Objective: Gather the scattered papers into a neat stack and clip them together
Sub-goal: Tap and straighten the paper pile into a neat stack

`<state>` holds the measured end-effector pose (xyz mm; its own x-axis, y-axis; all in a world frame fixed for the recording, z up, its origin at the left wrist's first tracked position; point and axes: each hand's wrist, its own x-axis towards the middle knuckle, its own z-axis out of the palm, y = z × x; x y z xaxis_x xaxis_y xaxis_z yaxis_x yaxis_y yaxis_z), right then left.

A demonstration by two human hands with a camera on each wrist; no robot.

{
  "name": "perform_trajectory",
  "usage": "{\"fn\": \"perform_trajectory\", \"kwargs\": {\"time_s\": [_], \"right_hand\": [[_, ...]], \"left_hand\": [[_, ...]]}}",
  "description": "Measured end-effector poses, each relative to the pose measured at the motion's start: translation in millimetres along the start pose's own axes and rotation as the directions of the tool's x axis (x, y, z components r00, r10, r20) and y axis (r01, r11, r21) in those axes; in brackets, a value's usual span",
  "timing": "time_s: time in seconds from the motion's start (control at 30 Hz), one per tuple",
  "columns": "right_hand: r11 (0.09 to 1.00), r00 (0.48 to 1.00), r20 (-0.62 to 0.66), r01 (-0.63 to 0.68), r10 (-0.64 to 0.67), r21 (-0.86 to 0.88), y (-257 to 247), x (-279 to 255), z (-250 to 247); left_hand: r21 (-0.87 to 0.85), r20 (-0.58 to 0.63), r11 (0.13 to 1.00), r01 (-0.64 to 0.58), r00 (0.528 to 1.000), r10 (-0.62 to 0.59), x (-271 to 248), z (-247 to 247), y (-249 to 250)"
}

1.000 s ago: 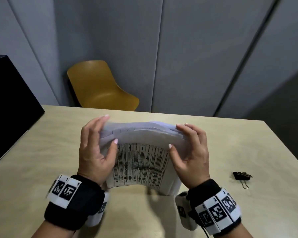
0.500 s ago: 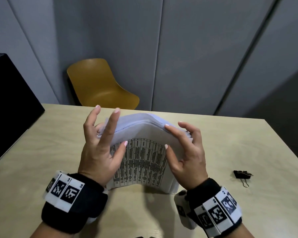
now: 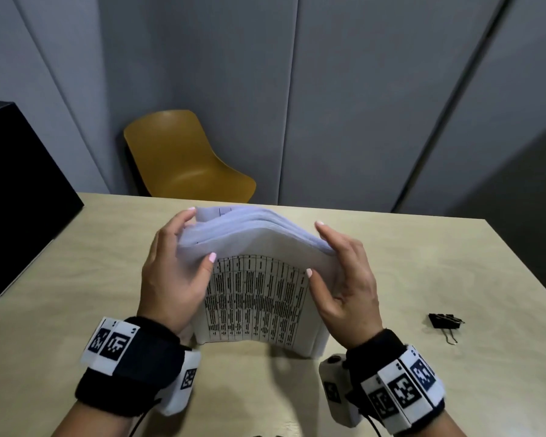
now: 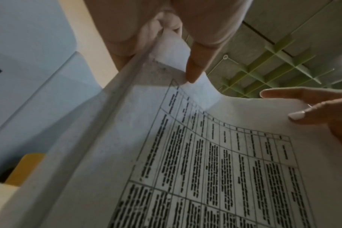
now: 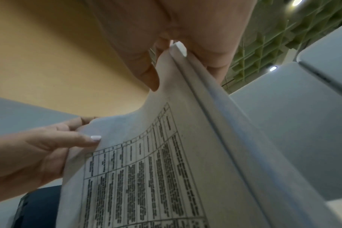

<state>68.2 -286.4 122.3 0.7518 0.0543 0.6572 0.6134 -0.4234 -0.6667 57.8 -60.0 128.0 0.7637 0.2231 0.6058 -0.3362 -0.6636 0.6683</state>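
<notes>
Both hands have closed back in on the papers (image 3: 259, 288) since half a second ago, when the left hand's fingers were lifted off and spread. Left hand (image 3: 171, 275) now flanks the stack's 9 o'clock side, fingers extended behind the sheets, thumb on the printed front page. Right hand (image 3: 347, 279) flanks the 3 o'clock side likewise, fingers nearly straight along the edge, thumb on the front. Stack stands upright on its lower edge on the worktop (image 3: 391, 247), bowed, top edges fanned and uneven. Front sheet shows a printed table.

Left wrist view: thumb and fingers pinch the sheaf's upper corner (image 4: 166, 50). Right wrist view: same pinch at the opposite corner (image 5: 176, 50).

Black binder clip (image 3: 445, 323) lies on the worktop at 3 o'clock, well apart from the stack, untouched. Yellow chair (image 3: 183, 159) behind the worktop at 12 o'clock. Black box (image 3: 16, 190) at 9 o'clock.
</notes>
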Motion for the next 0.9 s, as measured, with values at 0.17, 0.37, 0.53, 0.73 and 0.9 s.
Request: {"fn": "perform_trajectory", "kwargs": {"time_s": [0.17, 0.37, 0.53, 0.73, 0.9], "right_hand": [[0.919, 0.95, 0.008, -0.303, 0.311, 0.251, 16.8, -9.6, -5.8], [0.811, 0.9, 0.192, -0.436, 0.392, 0.391, 34.4, -10.9, 6.8], [0.718, 0.877, 0.173, -0.469, 0.449, 0.515, 45.0, -7.7, -8.7], [0.708, 0.844, 0.34, -0.534, 0.414, 0.462, 50.3, -9.2, -15.6], [0.708, 0.87, 0.253, -0.492, 0.424, 0.506, 50.5, -8.1, -11.6]], "left_hand": [[-0.412, 0.164, 0.857, 0.31, 0.95, -0.265, -5.4, -2.2, -26.1], [-0.396, 0.293, 0.79, 0.467, 0.88, -0.374, -12.6, 17.0, -34.6], [-0.457, 0.146, 0.842, 0.285, 0.959, -0.245, -2.2, 12.6, -25.2], [-0.506, 0.522, 0.758, 0.412, 0.846, -0.111, -3.4, 11.2, -27.4], [-0.52, 0.347, 0.782, 0.344, 0.921, -0.175, -3.6, 16.0, -28.9]]}}
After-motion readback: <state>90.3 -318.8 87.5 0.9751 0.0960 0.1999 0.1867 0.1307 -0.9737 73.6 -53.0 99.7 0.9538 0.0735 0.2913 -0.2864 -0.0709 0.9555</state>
